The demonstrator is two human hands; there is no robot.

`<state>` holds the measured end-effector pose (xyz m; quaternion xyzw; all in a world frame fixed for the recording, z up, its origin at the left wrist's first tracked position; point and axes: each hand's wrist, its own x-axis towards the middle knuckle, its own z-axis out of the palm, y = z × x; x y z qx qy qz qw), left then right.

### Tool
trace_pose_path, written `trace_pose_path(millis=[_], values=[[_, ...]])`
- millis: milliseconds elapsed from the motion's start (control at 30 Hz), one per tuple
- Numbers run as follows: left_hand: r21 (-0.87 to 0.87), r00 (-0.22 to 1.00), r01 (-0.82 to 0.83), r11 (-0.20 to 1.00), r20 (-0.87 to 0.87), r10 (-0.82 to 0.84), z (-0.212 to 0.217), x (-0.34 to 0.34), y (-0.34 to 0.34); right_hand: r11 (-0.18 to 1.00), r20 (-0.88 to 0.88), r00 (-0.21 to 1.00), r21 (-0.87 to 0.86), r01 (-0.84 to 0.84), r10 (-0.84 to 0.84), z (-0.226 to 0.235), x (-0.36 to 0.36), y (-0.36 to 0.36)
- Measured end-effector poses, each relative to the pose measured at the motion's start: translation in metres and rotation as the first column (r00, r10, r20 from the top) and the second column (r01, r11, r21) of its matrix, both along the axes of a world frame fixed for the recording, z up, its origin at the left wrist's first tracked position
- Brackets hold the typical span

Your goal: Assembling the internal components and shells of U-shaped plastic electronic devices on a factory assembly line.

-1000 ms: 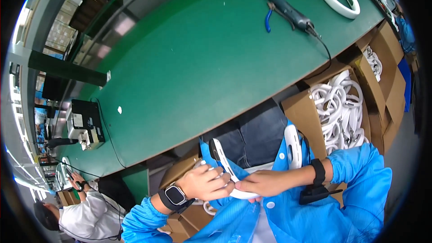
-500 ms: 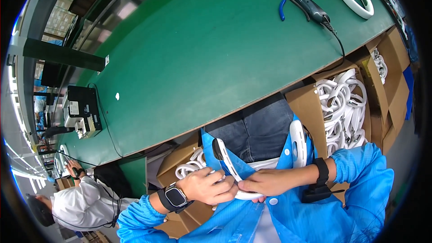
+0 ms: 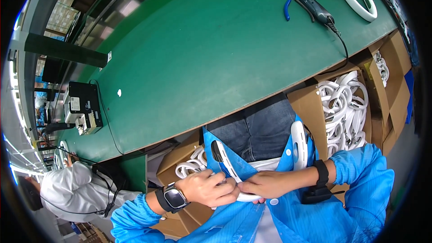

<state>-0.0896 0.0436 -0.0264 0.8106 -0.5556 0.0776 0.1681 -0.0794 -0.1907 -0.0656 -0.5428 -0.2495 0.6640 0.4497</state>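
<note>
In my lap lies a white U-shaped neck fan [image 3: 230, 167] with slotted vents along its arms and a dark oval patch on its left tip. My left hand [image 3: 210, 189] is closed, its curled fingers pressed against the lower part of the left arm. Whatever the fingertips pinch there is hidden. My right hand [image 3: 265, 183] grips the bottom of the curve, thumb on top and fingertips underneath. The fan's right arm [image 3: 299, 144] rests against my blue smock [image 3: 225, 222].
Beyond my lap stretches a green bench [image 3: 189, 76], with a corded black tool [image 3: 310, 4], blue-handled pliers [image 3: 287, 8] and another white fan [image 3: 355, 2]. Cardboard boxes of white parts [image 3: 344, 108] flank me. A black device [image 3: 84, 105] stands left, near a co-worker in white [image 3: 76, 189].
Both hands stay on the neck fan, with only slight movement of the left fingers. The co-worker at left has shifted and leaned. The whole view has moved slightly.
</note>
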Motion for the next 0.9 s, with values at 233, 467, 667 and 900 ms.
trace_pose_path(millis=[233, 467, 667, 900], values=[[0.064, 1.000, 0.009, 0.998, 0.019, -0.010, 0.018, -0.004, 0.001, 0.940, -0.294, 0.912, -0.271, 0.206, -0.285, -0.014, -0.001, 0.001], [0.005, 1.000, -0.009, 1.000, -0.021, 0.009, 0.021, 0.011, 0.004, 0.981, -0.440, 0.878, -0.126, 0.146, -0.187, -0.015, 0.020, -0.009], [-0.062, 0.954, -0.272, 0.960, 0.111, 0.277, 0.053, 0.040, 0.031, 0.978, -0.463, 0.862, -0.058, 0.201, -0.205, 0.024, 0.049, -0.033], [-0.103, 0.701, -0.688, 0.719, 0.163, 0.694, 0.063, 0.145, 0.050, 0.915, -0.493, 0.799, 0.015, 0.403, -0.344, 0.043, 0.067, -0.074]])
